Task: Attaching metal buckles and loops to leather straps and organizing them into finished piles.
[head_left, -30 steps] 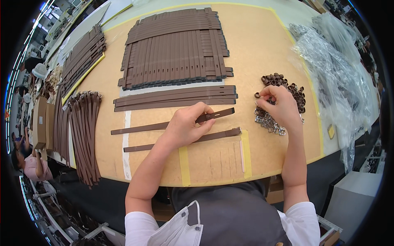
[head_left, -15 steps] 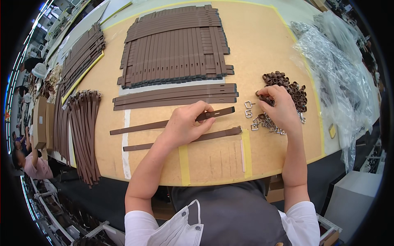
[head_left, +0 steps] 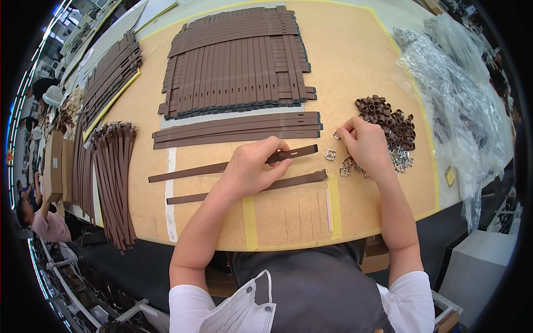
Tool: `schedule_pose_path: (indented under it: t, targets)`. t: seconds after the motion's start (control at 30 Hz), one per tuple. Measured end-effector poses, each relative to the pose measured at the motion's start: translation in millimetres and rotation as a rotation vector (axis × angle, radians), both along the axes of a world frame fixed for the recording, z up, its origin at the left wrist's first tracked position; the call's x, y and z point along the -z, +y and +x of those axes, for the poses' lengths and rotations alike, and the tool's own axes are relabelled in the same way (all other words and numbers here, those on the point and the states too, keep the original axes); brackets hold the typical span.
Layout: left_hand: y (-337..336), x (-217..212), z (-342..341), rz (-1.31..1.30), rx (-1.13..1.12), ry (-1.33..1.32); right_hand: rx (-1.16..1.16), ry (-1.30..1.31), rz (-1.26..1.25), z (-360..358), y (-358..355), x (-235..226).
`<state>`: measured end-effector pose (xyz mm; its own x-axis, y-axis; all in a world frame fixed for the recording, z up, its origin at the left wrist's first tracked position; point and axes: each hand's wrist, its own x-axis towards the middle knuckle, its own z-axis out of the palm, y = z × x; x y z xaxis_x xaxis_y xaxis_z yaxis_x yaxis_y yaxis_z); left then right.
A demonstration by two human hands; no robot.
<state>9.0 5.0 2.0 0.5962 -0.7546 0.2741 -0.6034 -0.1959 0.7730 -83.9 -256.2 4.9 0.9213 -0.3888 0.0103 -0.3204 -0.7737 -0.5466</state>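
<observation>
My left hand (head_left: 252, 166) pinches a brown belt strap (head_left: 304, 151) near its dark, slotted end, and the strap's long tail lies leftward. My right hand (head_left: 365, 145) has its fingertips closed on a small silver buckle (head_left: 336, 135); its palm side is hidden. Just left of that hand lies a loose buckle (head_left: 330, 155). Behind and beside it are a heap of brown keeper loops (head_left: 380, 108) and a pile of silver buckles (head_left: 402, 160). Nearer me, a second strap (head_left: 300, 181) with metal at its right end passes under my left wrist.
Beyond my hands lie a few flat straps (head_left: 239, 129) and a large strap stack (head_left: 227, 66). Buckled straps (head_left: 114, 183) overhang the table edge at left. Clear plastic bags (head_left: 449, 94) cover the right side. A person (head_left: 50, 222) is at far left.
My right hand has moved slightly left and down from the loop heap to the loose buckles. A brown loop showed at its fingertips before; now a buckle does. My left hand stays put.
</observation>
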Motion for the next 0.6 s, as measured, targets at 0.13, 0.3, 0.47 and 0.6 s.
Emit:
schedule_pose_path:
  t: [0.13,0.3,0.47,0.6]
  targets:
    - [1.5,-2.6,-1.2,0.011,-0.008,0.001,-0.028,-0.018,0.101,-2.3,-6.5,-21.4]
    - [0.1,-1.4,-1.1,0.013,0.003,-0.014,-0.504,-0.266,-0.15,-1.7,-25.0,-8.3]
    - [0.9,-1.7,-1.6,0.03,0.002,-0.022,-0.112,0.026,0.124,0.9,-1.2,-15.8]
    - [1.3,-2.2,-1.5,0.031,0.003,-0.011,-0.01,0.001,0.263,-0.8,-5.8,-11.1]
